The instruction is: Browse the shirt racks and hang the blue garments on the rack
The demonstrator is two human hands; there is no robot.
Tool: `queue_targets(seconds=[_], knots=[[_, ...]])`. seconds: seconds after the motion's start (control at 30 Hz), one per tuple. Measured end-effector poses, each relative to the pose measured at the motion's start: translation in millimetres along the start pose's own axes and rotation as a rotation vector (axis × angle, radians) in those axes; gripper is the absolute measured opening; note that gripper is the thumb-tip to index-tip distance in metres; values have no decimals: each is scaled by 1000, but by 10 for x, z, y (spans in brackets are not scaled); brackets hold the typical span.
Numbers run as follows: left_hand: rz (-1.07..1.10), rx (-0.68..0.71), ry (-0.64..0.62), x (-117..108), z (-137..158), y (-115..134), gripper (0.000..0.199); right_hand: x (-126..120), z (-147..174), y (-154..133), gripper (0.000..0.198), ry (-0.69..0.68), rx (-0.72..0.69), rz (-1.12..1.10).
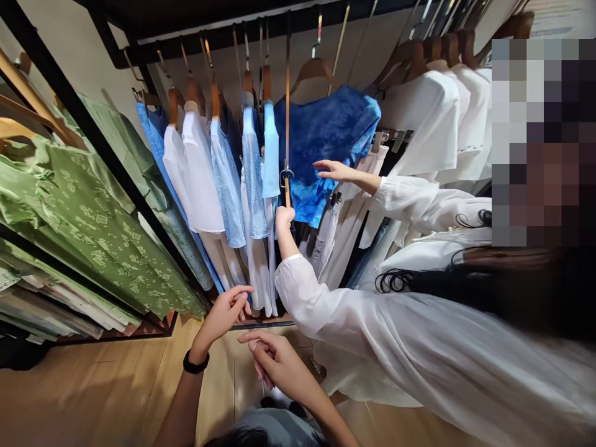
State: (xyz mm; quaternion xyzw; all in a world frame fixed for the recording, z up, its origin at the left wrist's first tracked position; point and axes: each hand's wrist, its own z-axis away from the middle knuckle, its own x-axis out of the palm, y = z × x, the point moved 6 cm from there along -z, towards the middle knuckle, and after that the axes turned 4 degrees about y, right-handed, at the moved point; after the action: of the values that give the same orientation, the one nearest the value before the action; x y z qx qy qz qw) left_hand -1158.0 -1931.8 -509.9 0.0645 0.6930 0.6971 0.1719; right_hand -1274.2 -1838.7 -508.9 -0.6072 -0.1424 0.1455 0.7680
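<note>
My left hand (226,315), with a black band on its wrist, hangs over the wooden floor, fingers loosely bent and apart, holding nothing. Close below it and to the right is my right hand (275,362), empty too, with its index finger stretched out. Neither touches any clothing. Beyond them, a person in a white blouse grips a slim wooden piece (287,194) under a metal hook. That person's other hand (335,170) is held open in front of a blue tie-dye top (326,143) on a wooden hanger (313,69).
A dark rail (179,49) carries white and light-blue garments (201,167) on the left and white tops (423,118) on the right. Green patterned clothes (93,217) hang beyond a black post (100,143). The person's white sleeve (354,310) spans the right side.
</note>
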Motion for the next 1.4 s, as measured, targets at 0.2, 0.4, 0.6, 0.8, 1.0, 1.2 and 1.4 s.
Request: queue_targets(seconds=[0.2,0.4,0.6,0.8,1.0,1.2,1.4], knots=[[-19,-41,-12,15,-7,0,58,9,-6,38,47,34,-32,-12],[-44,-35,-38,133,-40,19,59,-58,55,63,49,59,-45,-25],[-71,-26,-35,162,-4,49,58,-29,77,42,44,51,-45,-33],[-73,-27,-14,139,52,10,59,-4,76,113,44,65,-49,-47],[-80,12,-3,114,118,29,56,-2,81,137,46,70,-33,-49],[-75,1,11,83,144,-9,55,11,71,139,46,58,-37,-62],[-62,-29,30,72,159,-49,57,29,64,174,48,40,-30,-69]])
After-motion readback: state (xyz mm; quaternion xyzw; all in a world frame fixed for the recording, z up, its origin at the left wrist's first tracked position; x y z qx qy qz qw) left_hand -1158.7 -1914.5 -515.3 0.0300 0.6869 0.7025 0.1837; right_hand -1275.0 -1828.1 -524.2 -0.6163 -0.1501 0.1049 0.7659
